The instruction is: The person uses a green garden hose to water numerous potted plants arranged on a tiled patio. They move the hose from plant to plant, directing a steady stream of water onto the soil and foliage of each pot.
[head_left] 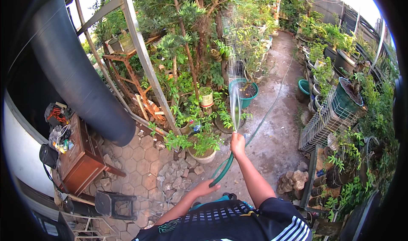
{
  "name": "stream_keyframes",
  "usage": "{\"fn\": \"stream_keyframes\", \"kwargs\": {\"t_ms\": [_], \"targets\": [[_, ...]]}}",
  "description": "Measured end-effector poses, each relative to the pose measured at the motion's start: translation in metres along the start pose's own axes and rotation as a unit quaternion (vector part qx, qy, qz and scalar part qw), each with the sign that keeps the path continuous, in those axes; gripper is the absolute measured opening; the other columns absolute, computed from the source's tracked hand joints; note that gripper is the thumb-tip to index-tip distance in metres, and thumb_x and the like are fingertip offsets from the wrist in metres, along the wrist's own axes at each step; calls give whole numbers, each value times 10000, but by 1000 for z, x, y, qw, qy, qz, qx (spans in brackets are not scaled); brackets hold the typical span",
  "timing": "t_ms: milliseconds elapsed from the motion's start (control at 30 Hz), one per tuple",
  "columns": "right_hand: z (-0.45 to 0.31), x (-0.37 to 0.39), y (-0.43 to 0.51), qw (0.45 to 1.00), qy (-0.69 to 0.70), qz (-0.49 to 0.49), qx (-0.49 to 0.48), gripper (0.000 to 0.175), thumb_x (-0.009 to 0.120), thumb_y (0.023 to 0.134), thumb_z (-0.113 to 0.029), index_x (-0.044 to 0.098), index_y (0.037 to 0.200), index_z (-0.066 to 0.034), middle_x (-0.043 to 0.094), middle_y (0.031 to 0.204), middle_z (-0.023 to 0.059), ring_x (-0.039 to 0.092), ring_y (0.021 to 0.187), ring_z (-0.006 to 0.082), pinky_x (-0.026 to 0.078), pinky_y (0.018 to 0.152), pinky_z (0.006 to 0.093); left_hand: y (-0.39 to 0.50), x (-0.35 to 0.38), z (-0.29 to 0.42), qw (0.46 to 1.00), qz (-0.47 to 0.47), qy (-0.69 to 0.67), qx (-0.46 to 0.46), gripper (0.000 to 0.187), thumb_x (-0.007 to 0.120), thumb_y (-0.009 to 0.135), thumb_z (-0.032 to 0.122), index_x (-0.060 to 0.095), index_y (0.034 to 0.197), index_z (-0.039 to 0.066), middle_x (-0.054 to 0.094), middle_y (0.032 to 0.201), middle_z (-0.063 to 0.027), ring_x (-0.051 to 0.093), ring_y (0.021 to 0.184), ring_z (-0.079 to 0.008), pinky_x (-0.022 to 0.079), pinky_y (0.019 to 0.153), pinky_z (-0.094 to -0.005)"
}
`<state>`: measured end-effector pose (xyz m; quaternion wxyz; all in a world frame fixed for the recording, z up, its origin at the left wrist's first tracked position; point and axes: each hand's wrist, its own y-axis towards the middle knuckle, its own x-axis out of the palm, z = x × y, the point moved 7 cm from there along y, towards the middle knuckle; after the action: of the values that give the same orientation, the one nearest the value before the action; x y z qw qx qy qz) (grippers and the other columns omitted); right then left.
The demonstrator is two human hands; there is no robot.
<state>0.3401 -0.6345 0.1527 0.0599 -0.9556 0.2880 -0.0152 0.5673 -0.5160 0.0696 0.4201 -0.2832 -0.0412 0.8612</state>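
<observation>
My right hand (237, 144) grips a green garden hose (228, 163) close to its outlet. From the hose end a fan of water (235, 105) shoots forward, passing in front of a teal plastic pot (250, 101) with dark soil and a leafy plant. Lower down, my left hand (206, 188) holds the same hose where it bends near my waist. The rest of the hose trails away along the wet concrete path (273, 126). Just ahead on the left stands a white pot (204, 158) with a bushy green plant.
Broken stones (173, 174) lie by hexagonal pavers (140, 159). At left are a wooden desk (75, 164), a black plastic stool (111, 204), a large dark roll (83, 65) and a metal post (145, 56). A wire rack (322, 120) and potted plants (344, 59) line the right.
</observation>
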Motion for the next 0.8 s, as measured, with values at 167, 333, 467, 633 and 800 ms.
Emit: {"fn": "stream_keyframes", "kwargs": {"t_ms": [167,333,467,633,800], "targets": [[-44,-4,23,995,-22,38,-85,419,452,938,-285,481,638,7,470,500,64,474,411,159,388,392,363,7,-21,37,998,44,-34,38,502,564,858,558,572,921,59,592,754,-98,585,727,-200,445,659,-357],[-61,-6,30,999,-6,8,-51,419,454,938,-294,491,640,-2,480,514,62,474,399,163,399,380,347,13,-28,48,999,35,-9,17,509,551,861,567,573,935,64,557,685,-69,555,636,-185,439,608,-345],[-60,-8,26,999,32,-5,-8,419,457,943,-306,492,642,-16,479,517,51,475,399,154,405,375,331,14,-26,49,999,40,-12,27,523,536,864,580,573,938,64,546,672,-70,539,620,-184,430,595,-347],[-66,-3,18,999,8,-7,-42,367,406,972,-296,412,654,-112,387,493,-18,336,345,93,298,315,264,12,-22,50,999,20,-31,29,485,566,875,529,576,931,47,528,737,-15,484,709,-117,409,636,-303],[-65,-6,16,999,-16,-13,-33,403,453,945,-306,497,667,-18,473,521,36,462,396,148,385,376,326,9,-21,52,1000,12,-21,15,461,570,879,513,591,909,53,537,727,-8,489,712,-106,413,640,-293]]}}
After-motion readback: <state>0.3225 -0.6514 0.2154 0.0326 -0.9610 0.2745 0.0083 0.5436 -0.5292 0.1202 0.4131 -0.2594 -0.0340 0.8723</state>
